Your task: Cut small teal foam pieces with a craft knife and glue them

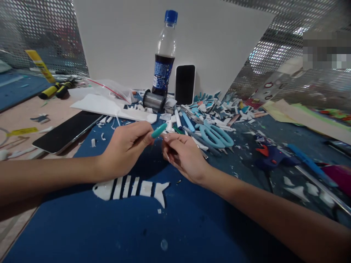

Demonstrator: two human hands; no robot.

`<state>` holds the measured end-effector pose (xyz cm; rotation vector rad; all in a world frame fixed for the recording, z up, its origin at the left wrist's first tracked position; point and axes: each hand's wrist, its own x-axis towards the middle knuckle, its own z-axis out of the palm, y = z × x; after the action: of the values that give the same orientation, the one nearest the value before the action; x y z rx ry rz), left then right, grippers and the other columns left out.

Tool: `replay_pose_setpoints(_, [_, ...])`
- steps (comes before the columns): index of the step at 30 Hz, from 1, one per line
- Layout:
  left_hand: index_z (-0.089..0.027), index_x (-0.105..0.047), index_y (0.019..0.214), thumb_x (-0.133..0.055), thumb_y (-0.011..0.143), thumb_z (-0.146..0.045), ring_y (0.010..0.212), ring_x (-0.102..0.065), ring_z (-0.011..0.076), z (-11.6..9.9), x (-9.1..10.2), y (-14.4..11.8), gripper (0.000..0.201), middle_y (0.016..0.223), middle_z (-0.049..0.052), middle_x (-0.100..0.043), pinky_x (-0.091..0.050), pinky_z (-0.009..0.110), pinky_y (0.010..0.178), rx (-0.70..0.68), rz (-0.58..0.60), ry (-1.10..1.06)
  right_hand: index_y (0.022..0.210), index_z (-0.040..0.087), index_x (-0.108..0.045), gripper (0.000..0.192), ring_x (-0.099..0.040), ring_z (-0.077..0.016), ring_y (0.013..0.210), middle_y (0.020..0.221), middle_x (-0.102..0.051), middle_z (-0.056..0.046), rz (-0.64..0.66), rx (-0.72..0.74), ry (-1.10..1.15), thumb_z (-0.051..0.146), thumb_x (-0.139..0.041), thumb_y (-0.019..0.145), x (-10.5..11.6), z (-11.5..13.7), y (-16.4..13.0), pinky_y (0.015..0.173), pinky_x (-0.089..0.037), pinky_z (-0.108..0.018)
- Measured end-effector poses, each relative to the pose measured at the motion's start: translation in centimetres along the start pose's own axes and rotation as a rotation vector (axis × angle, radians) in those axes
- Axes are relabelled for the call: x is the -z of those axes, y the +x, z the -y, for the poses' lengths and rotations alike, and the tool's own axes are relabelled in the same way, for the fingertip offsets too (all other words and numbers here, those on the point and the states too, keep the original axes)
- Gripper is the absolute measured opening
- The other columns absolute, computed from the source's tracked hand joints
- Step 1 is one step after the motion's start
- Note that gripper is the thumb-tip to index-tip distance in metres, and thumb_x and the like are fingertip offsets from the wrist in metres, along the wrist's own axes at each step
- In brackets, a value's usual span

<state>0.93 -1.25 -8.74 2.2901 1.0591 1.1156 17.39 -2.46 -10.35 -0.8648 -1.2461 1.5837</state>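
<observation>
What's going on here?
A person's left hand and right hand nearly meet over a blue mat, with a glossy teal piece at the left thumb. Anything pinched between the fingertips is too small to tell. Nearer the wearer, white pieces lie spaced in a fish shape. A drink bottle stands behind.

A glossy teal, slender oval piece [159, 130] slants up and to the right from the thumb tip of the left hand [122, 146]. Below, a flat white fish [117, 188] lies on the blue mat [115, 233] in six separate parts: rounded head [103, 191] with one dark eye, three narrow strips [127, 186], wider block [146, 189], forked tail [159, 193].
</observation>
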Motion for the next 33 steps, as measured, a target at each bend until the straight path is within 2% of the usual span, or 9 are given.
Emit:
replay_pose_setpoints(2, [-0.017, -0.045, 0.061, -0.042, 0.090, -0.025, 0.053, -0.040, 0.0081, 0.2, 0.1, 0.1, 0.030, 0.058, -0.003, -0.043, -0.030, 0.022, 0.052, -0.068, -0.065, 0.085, 0.052, 0.017, -0.050, 0.039, -0.032, -0.0038, 0.030, 0.040, -0.046, 0.005, -0.002, -0.007, -0.033, 0.031, -0.045, 0.088, -0.1, 0.3, -0.2, 0.032, -0.020, -0.018])
replay_pose_setpoints(4, [-0.017, -0.044, 0.061, -0.041, 0.091, -0.025, 0.052, -0.040, 0.0080, 0.4, 0.1, 0.2, 0.031, 0.057, -0.003, -0.042, -0.030, 0.022, 0.051, -0.069, -0.087, 0.109, 0.057, 0.017, -0.053, 0.042, -0.030, -0.0041, 0.030, 0.040, -0.044, 0.005, 0.005, -0.007, -0.049, 0.037, -0.040, 0.091, -0.2, 0.5, -0.4, 0.031, -0.020, -0.018])
replay_pose_setpoints(9, [-0.017, -0.043, 0.060, -0.039, 0.092, -0.024, 0.050, -0.040, 0.0073, 0.6, 0.0, 0.3, 0.032, 0.055, -0.004, -0.042, -0.031, 0.021, 0.050, -0.109, -0.045, 0.081, 0.075, 0.018, -0.060, 0.044, -0.029, -0.0051, 0.032, 0.041, -0.042, 0.006, 0.099, 0.009, -0.014, 0.055, -0.038, 0.089, -0.1, 0.5, -0.5, 0.032, -0.020, -0.018])
replay_pose_setpoints(12, [-0.017, -0.044, 0.061, -0.039, 0.092, -0.024, 0.049, -0.040, 0.0075, 0.5, 0.0, 0.3, 0.032, 0.055, -0.004, -0.041, -0.031, 0.021, 0.050, -0.100, -0.052, 0.077, 0.070, 0.018, -0.058, 0.041, -0.030, -0.0039, 0.031, 0.042, -0.045, 0.006, 0.122, 0.061, -0.025, 0.054, -0.047, 0.086, 0.1, 0.4, -0.4, 0.032, -0.018, -0.019])
replay_pose_setpoints(16, [-0.017, -0.044, 0.064, -0.037, 0.093, -0.024, 0.051, -0.041, 0.0074, 0.7, -0.2, 0.4, 0.031, 0.056, -0.004, -0.044, -0.032, 0.021, 0.051, -0.087, -0.045, 0.069, 0.061, 0.018, -0.054, 0.031, -0.027, -0.0023, 0.029, 0.038, -0.041, 0.009, -0.056, 0.175, -0.011, 0.038, -0.060, 0.084, 0.3, 0.7, -0.3, 0.034, -0.018, -0.020])
replay_pose_setpoints(19, [-0.017, -0.044, 0.070, -0.035, 0.093, -0.023, 0.053, -0.040, 0.0078, 0.7, -0.3, 0.5, 0.025, 0.061, -0.003, -0.043, -0.032, 0.021, 0.051, -0.101, 0.004, 0.105, 0.061, 0.018, -0.053, 0.030, -0.027, -0.0030, 0.029, 0.038, -0.040, 0.008, -0.173, 0.227, -0.037, 0.035, -0.057, 0.086, 0.6, 1.1, -0.1, 0.033, -0.018, -0.020])
replay_pose_setpoints(23, [-0.017, -0.044, 0.082, -0.039, 0.089, -0.019, 0.063, -0.042, 0.0103, 0.6, -0.4, 0.3, 0.009, 0.074, 0.000, -0.047, -0.036, 0.022, 0.057, -0.144, 0.101, 0.191, 0.055, 0.018, -0.047, 0.036, -0.028, -0.0031, 0.030, 0.041, -0.041, 0.006, -0.356, 0.318, -0.158, 0.031, -0.052, 0.088, 0.9, 1.4, 0.0, 0.032, -0.018, -0.021])
replay_pose_setpoints(27, [-0.017, -0.041, 0.081, -0.036, 0.090, -0.020, 0.070, -0.042, 0.0134, 0.5, -0.4, 0.2, 0.011, 0.078, 0.003, -0.049, -0.038, 0.026, 0.062, -0.238, 0.180, 0.264, 0.054, 0.020, -0.040, 0.039, -0.029, -0.0047, 0.034, 0.044, -0.039, 0.005, -0.542, 0.437, -0.241, 0.029, -0.046, 0.091, 0.9, 1.8, -0.1, 0.034, -0.022, -0.021])
replay_pose_setpoints(33, [-0.015, -0.047, 0.080, -0.034, 0.090, -0.018, 0.075, -0.045, 0.0175, 0.6, -0.8, 1.3, 0.016, 0.079, 0.007, -0.055, -0.039, 0.029, 0.065, -0.343, 0.302, 0.506, 0.057, 0.022, -0.037, 0.038, -0.031, -0.0055, 0.035, 0.045, -0.038, 0.006, -0.557, 0.469, -0.273, 0.036, -0.046, 0.091, 1.2, 2.1, -0.2, 0.035, -0.024, -0.022])
